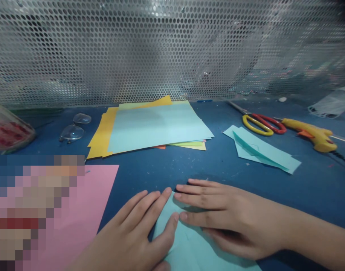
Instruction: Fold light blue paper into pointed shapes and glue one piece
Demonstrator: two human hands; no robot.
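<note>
A sheet of light blue paper (pixel 200 246) lies on the table in front of me, one corner pointing away from me. My left hand (pixel 141 226) rests on its left edge, index finger near that corner and thumb on the sheet. From the right, my right hand (pixel 231 214) lies over the paper with fingers stretched toward the same corner. Both hands press the sheet rather than grip it, so I count them as open. The fingertips of the two hands almost meet. My right palm covers part of the sheet, and its near side runs out of view.
Pink paper (pixel 84 210) lies left, beside a blurred-out area. Behind are stacked coloured sheets (pixel 158 124), eyeglasses (pixel 73 131) and a perforated metal screen (pixel 161 52). To the right are folded blue paper (pixel 268 152), scissors (pixel 257 124) and a yellow glue gun (pixel 313 135).
</note>
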